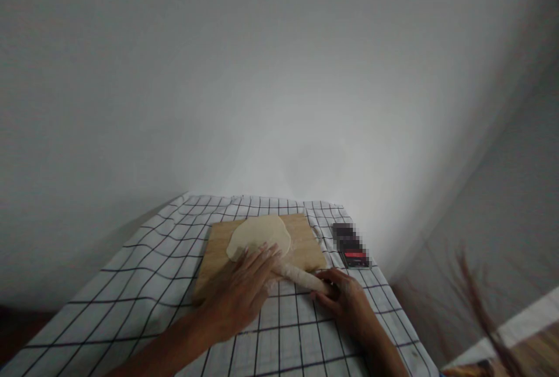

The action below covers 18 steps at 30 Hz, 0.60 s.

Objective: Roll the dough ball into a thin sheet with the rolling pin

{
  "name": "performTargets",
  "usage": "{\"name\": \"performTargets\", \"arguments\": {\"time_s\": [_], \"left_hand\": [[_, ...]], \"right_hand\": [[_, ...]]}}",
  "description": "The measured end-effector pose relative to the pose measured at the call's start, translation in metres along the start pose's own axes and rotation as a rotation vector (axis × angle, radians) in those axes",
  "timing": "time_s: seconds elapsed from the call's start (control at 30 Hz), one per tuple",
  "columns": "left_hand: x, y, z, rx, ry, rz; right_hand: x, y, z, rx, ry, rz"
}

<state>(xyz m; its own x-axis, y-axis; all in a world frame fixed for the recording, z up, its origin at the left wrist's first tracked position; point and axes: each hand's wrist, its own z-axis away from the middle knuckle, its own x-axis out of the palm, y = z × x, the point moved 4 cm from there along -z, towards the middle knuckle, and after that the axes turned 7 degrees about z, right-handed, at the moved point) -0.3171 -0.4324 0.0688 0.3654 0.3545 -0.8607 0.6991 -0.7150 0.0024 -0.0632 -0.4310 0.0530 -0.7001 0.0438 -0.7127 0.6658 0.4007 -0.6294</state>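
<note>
A flat, roughly round sheet of dough [258, 235] lies on a wooden board [309, 242], its near edge covered by my left hand [250, 284]. That hand is laid out with fingers extended, over the dough's edge and close to the left end of a flour-dusted rolling pin [302, 277]. Whether the palm presses on the pin's end is hidden. My right hand [345, 295] has its fingers closed around the pin's right end. The pin slants across the near right edge of the board.
A white cloth with dark grid lines [148, 284] covers the table. A dark, blurred-out item with a red stripe [354, 254] lies right of the board. Behind is a pale wall [262, 85]. Thin reddish stems [476, 301] stand at the lower right, beyond the table edge.
</note>
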Motion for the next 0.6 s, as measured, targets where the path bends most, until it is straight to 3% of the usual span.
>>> {"name": "performTargets", "arguments": {"time_s": [0.1, 0.23, 0.37, 0.6], "left_hand": [[0.000, 0.003, 0.010, -0.007, 0.011, -0.038], [0.000, 0.002, -0.005, 0.011, -0.033, -0.034], [0.018, -0.013, -0.040, 0.028, -0.077, 0.011], [0.075, -0.045, -0.123, -0.104, -0.089, 0.151]], "right_hand": [[0.000, -0.001, 0.001, 0.006, -0.016, 0.018], [0.000, -0.002, 0.000, 0.035, -0.002, -0.001], [-0.003, -0.007, -0.001, 0.038, 0.001, -0.018], [-0.005, -0.006, 0.000, 0.064, 0.012, -0.001]]}}
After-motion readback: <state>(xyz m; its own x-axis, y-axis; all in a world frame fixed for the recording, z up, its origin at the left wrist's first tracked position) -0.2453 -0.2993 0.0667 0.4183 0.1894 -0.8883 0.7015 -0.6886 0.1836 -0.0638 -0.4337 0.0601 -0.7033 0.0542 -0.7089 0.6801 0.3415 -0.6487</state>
